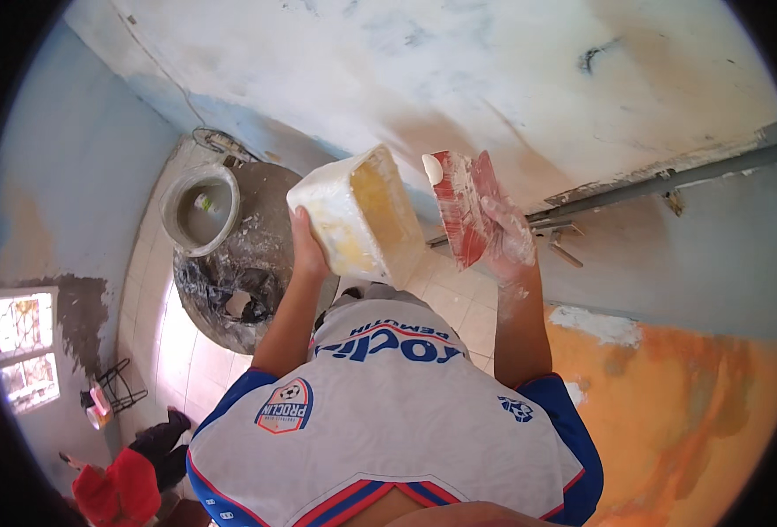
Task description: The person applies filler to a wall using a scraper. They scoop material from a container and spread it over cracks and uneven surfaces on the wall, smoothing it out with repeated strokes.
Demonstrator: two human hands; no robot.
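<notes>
Head view: the white tub (328, 215) is held up in the left hand (309, 249), which is clamped on its left side; some of the fingers are hidden by the tub. Its open mouth is tipped to the right. The red scraper (459, 215) is gripped in the right hand (509, 235), which is closed on it and smeared with white. White paste (433, 169) is stuck on the scraper's top left corner. The hands are apart, with both things between them, near the pale wall (494, 70).
</notes>
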